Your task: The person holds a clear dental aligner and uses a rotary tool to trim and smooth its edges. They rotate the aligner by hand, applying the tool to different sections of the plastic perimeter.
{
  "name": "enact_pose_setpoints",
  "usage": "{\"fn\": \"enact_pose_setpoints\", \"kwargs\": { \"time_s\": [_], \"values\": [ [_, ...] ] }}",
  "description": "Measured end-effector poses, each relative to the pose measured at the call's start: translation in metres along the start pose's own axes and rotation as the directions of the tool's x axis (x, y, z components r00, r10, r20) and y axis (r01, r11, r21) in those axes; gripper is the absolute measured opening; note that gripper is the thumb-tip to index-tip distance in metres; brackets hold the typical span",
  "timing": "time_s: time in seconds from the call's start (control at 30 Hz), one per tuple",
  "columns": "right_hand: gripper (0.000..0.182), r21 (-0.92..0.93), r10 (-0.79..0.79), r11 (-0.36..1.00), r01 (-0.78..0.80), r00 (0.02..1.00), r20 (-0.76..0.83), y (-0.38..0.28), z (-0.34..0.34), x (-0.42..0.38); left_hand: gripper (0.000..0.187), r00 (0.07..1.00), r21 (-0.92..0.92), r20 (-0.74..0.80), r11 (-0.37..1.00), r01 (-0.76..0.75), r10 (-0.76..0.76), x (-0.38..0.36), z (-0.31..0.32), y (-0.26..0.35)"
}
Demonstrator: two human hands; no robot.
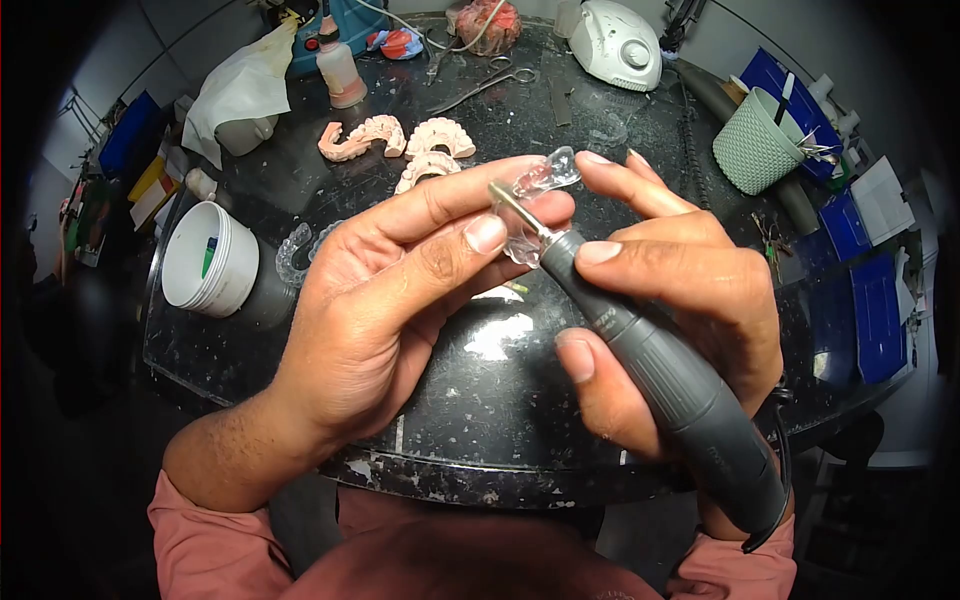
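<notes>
My left hand (400, 255) pinches a clear plastic dental aligner (548, 174) between thumb and fingers, above the middle of the black table. My right hand (690, 290) is closed around a dark grey rotary handpiece (665, 375), whose metal tip (518, 210) points up and left against or right beside the aligner. Whether the tip touches the plastic, I cannot tell. Behind my left hand lie several pinkish dental casts (440, 138). Another clear aligner (293, 254) rests on the table left of that hand, partly hidden by it.
A white tub (228, 262) stands at the left on the black table (500, 415). Scissors (490, 82), a bottle (342, 78) and a white control unit (615, 47) are at the back. A green woven basket (755, 145) with tools stands at the right.
</notes>
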State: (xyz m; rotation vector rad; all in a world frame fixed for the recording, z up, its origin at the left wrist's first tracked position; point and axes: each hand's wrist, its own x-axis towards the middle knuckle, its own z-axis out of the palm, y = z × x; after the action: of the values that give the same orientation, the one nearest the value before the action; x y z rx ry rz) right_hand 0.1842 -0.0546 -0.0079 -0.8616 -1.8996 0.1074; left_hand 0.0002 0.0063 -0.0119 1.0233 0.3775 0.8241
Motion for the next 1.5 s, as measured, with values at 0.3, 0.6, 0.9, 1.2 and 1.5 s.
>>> {"fn": "enact_pose_setpoints", "kwargs": {
  "time_s": [0.3, 0.6, 0.9, 1.2, 1.5],
  "values": [
    [0.039, -0.022, -0.014, 1.000, 0.013, 0.998, -0.055, 0.000, 0.001, 0.001, 0.040, 1.000, 0.012, -0.008, 1.000, -0.016, 0.016, -0.002, -0.001, 0.000],
    [0.036, 0.044, 0.034, 0.999, -0.030, 0.996, -0.085, -0.001, 0.000, 0.001, 0.039, 0.998, 0.057, 0.009, 0.997, -0.061, 0.060, 0.000, -0.002, -0.001],
    [0.040, 0.076, 0.048, 0.996, -0.043, 0.997, -0.060, -0.001, -0.004, -0.002, 0.036, 0.985, 0.165, 0.015, 0.972, -0.169, 0.169, -0.001, 0.000, -0.002],
    [0.041, 0.132, 0.075, 0.989, -0.065, 0.994, -0.074, 0.000, -0.005, -0.001, 0.037, 0.981, 0.233, 0.032, 0.953, -0.192, 0.190, -0.001, -0.002, 0.000],
    [0.043, -0.074, -0.014, 0.997, 0.016, 1.000, 0.019, -0.002, -0.005, 0.002, 0.039, 0.998, 0.059, 0.024, 0.996, -0.062, 0.060, 0.000, 0.000, 0.002]
  ]
}}
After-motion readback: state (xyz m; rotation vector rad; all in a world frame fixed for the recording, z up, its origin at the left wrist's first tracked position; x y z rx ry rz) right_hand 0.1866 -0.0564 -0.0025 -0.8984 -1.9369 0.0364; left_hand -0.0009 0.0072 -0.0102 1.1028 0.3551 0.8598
